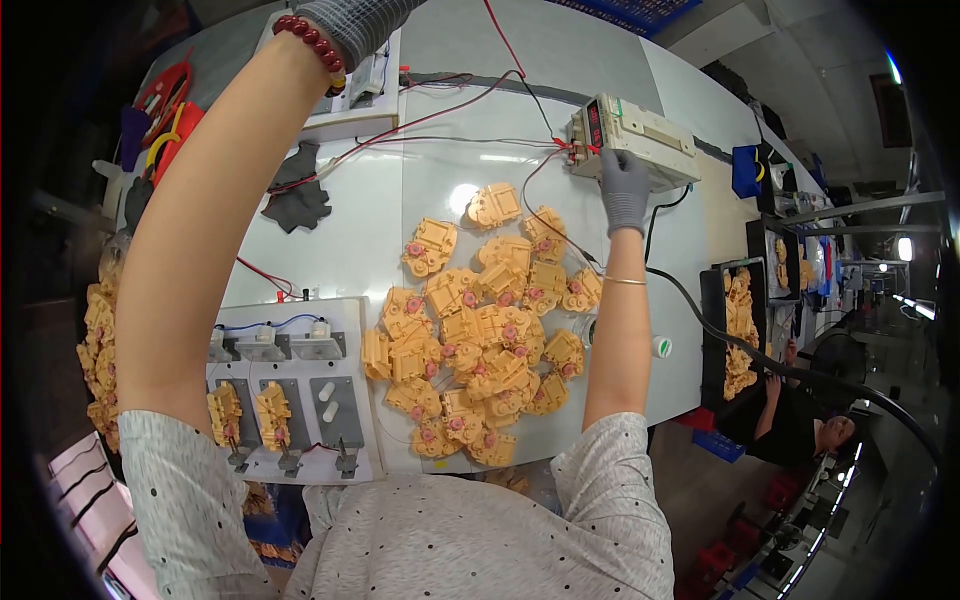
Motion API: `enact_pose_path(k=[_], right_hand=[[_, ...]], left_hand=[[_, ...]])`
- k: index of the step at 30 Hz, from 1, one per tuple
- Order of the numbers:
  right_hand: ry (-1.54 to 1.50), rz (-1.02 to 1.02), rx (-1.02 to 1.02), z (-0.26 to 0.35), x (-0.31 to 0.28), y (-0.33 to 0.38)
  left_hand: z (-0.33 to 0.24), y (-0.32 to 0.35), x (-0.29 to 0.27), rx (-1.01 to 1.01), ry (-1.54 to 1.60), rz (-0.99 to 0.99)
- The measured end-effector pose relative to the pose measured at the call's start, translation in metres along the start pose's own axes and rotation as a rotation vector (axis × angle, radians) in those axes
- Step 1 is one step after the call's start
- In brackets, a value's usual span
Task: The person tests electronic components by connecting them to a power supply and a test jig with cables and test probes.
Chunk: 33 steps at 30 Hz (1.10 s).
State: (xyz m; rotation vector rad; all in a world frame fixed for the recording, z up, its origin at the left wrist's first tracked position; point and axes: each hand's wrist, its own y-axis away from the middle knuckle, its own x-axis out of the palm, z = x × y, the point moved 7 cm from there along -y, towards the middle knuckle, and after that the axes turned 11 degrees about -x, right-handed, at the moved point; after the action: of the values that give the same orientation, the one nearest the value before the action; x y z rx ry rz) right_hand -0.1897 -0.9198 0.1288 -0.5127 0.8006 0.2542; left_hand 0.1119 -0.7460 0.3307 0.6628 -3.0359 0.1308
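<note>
Two knit-gloved hands: right hand (625, 190) fingers pressed on boxy metal power supply (640, 140); left hand (355, 25) grip unclear.

both hands, the left hand (352, 25) at the frame's top and the right hand (625, 188) upper right, wear grey gloves, the left wrist a dark red bead bracelet (310, 40), the centre parts (480, 330) are yellow-orange with pink hubs, the table (440, 180) white, the sleeves (190, 500) pale with dark dots.
</note>
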Motion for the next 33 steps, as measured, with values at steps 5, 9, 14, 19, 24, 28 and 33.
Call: enact_pose_path(k=[5, 9, 14, 19, 24, 28, 33], right_hand=[[-0.457, 0.350, 0.043, 0.114, -0.043, 0.007], [-0.811, 0.501, -0.033, 0.190, -0.076, 0.041], [-0.939, 0.572, -0.188, 0.261, -0.111, 0.081], [-1.256, 0.743, -0.076, 0.291, -0.101, 0.130], [-1.641, 0.541, 0.271, 0.307, -0.063, 0.160], [-2.017, 0.341, 0.770, 0.289, -0.018, 0.179], [-2.162, 0.358, 1.161, 0.256, 0.053, 0.229]], left_hand=[[-0.012, -0.001, -0.011, -0.034, 0.069, -0.047], [-0.017, -0.013, 0.003, -0.090, 0.080, -0.039], [-0.017, -0.008, 0.007, -0.133, 0.023, 0.004], [-0.007, -0.003, -0.001, -0.145, -0.035, -0.015], [0.002, 0.013, -0.009, -0.179, -0.092, -0.015], [0.005, 0.027, -0.023, -0.174, -0.109, 0.025], [0.031, 0.032, -0.030, -0.250, -0.142, 0.063]])
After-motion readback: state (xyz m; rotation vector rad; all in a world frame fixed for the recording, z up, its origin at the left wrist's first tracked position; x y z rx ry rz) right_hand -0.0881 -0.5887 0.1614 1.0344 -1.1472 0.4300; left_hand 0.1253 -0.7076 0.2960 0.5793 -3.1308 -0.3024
